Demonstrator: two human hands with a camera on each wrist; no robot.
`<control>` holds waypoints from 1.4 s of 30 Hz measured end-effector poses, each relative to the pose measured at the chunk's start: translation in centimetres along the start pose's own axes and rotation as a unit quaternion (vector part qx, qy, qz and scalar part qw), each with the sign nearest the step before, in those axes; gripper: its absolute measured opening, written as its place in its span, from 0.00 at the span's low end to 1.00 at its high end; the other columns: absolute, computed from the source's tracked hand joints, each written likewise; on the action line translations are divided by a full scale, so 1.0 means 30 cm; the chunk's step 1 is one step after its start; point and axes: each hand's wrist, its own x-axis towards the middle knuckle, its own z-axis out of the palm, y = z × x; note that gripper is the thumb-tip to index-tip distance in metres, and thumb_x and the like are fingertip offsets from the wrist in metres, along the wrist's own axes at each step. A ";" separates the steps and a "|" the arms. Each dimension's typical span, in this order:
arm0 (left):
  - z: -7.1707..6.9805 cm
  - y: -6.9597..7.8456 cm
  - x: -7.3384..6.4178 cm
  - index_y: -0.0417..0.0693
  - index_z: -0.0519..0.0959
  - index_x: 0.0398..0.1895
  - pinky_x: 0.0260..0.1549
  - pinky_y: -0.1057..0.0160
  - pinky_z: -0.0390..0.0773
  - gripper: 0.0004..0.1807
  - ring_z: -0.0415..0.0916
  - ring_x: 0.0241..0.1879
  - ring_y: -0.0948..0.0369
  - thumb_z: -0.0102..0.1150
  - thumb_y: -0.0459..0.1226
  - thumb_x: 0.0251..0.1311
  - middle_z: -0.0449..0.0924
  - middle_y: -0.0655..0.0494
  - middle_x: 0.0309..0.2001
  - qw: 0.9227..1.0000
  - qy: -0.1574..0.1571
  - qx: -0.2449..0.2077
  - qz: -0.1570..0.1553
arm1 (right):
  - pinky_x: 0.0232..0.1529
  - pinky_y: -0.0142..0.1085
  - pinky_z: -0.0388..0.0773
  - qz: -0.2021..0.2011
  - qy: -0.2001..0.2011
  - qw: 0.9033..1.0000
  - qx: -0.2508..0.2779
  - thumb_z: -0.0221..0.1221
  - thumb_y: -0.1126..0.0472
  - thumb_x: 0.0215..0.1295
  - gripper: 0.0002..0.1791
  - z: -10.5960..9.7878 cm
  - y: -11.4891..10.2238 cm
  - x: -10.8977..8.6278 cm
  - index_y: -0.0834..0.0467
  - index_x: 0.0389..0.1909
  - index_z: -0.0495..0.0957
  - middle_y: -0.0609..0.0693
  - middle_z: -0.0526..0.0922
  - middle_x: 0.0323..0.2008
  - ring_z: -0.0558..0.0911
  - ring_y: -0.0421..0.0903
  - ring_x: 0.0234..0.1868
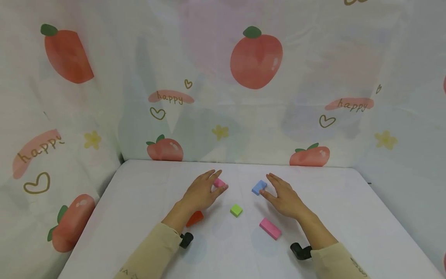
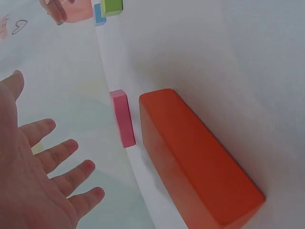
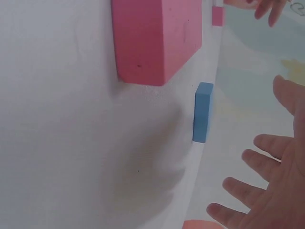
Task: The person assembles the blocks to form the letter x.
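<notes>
My left hand hovers over the left half of the table with its fingers spread, holding nothing. Partly behind its thumb and index finger lies a pink block, and an orange-red block lies below the wrist, partly hidden by it. On the other side, my right hand is also spread and holds nothing. Its thumb tip overlaps the edge of a blue block in the head view; the right wrist view shows a gap between the hand and the blue block.
Between the hands sits a small green block. A second pink block lies nearer, below the right hand. A white cloth covers the table; a printed curtain stands along its back and sides.
</notes>
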 end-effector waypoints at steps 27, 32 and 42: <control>0.038 0.021 -0.003 0.61 0.65 0.79 0.72 0.39 0.65 0.36 0.62 0.77 0.46 0.51 0.62 0.73 0.65 0.51 0.78 0.997 -0.014 -0.073 -0.032 | 0.72 0.70 0.58 0.010 0.005 0.999 0.043 0.60 0.44 0.74 0.42 -0.009 -0.017 -0.062 0.60 0.80 0.58 0.63 0.59 0.79 0.57 0.69 0.79; 0.049 0.021 -0.001 0.61 0.66 0.78 0.73 0.38 0.63 0.36 0.59 0.79 0.46 0.52 0.62 0.72 0.62 0.48 0.79 0.996 -0.020 -0.077 -0.032 | 0.71 0.69 0.60 0.016 0.003 0.999 0.047 0.59 0.43 0.74 0.42 -0.009 -0.024 -0.077 0.59 0.80 0.58 0.63 0.59 0.79 0.58 0.69 0.78; 0.071 0.037 -0.004 0.61 0.70 0.76 0.70 0.41 0.68 0.34 0.67 0.73 0.47 0.57 0.60 0.70 0.71 0.52 0.73 0.995 -0.026 -0.088 -0.039 | 0.70 0.70 0.61 0.030 -0.008 0.998 0.058 0.60 0.42 0.73 0.43 -0.002 -0.030 -0.095 0.57 0.80 0.58 0.62 0.59 0.79 0.58 0.68 0.79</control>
